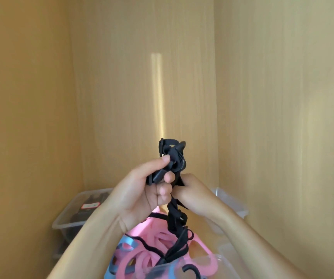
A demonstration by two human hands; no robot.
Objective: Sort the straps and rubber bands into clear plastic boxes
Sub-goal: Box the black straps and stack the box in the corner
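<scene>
My left hand (142,190) grips a bunched black strap (173,158) with a buckle, held up in front of the wooden wall. My right hand (194,194) pinches the same strap just below, where its tail (174,220) hangs down. The tail trails into a clear plastic box (218,258) at the bottom, which holds pink bands (162,240), blue bands (126,246) and thin black cords. My forearms hide part of that box.
A clear plastic box (69,220) with dark items and a red-edged label stands at the left against the wall. Another clear box (232,204) shows behind my right hand. Wooden walls close in on the left, back and right.
</scene>
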